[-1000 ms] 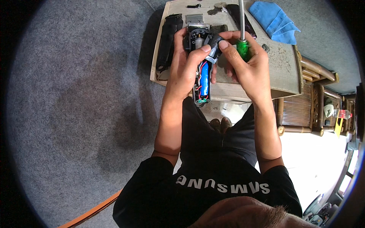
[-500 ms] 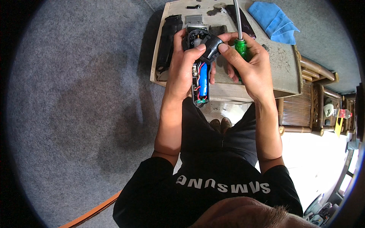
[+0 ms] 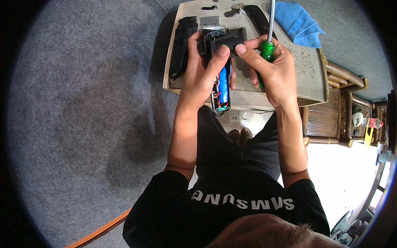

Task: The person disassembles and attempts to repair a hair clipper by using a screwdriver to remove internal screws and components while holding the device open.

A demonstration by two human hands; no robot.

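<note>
My left hand (image 3: pixel 199 78) is closed around an opened hair clipper (image 3: pixel 223 84), its metal blade pointing away from me. Inside its black housing a blue battery, red wires and a small green board lie exposed. Above the upper half of the housing is a small black cover piece (image 3: pixel 231 40), with my left thumb pressed on it. The thumb and fingertips of my right hand (image 3: pixel 278 68) pinch the cover's right end. That same hand also keeps a screwdriver (image 3: pixel 268 50) in its grip, the green handle against the palm and the metal shaft pointing away.
Under my hands stands a worn wooden table (image 3: pixel 304 78). A long black casing part (image 3: pixel 183 47) lies at its left edge, a small black piece (image 3: pixel 209 8) at the back. Further right are a long dark object (image 3: pixel 257 18) and a blue cloth (image 3: pixel 295 25). A bamboo chair (image 3: pixel 322 118) is at the right.
The black cover has turned from a slant to nearly level, showing another face. My left thumb has moved right onto it. The clipper's lower end and the screwdriver have shifted slightly right.
</note>
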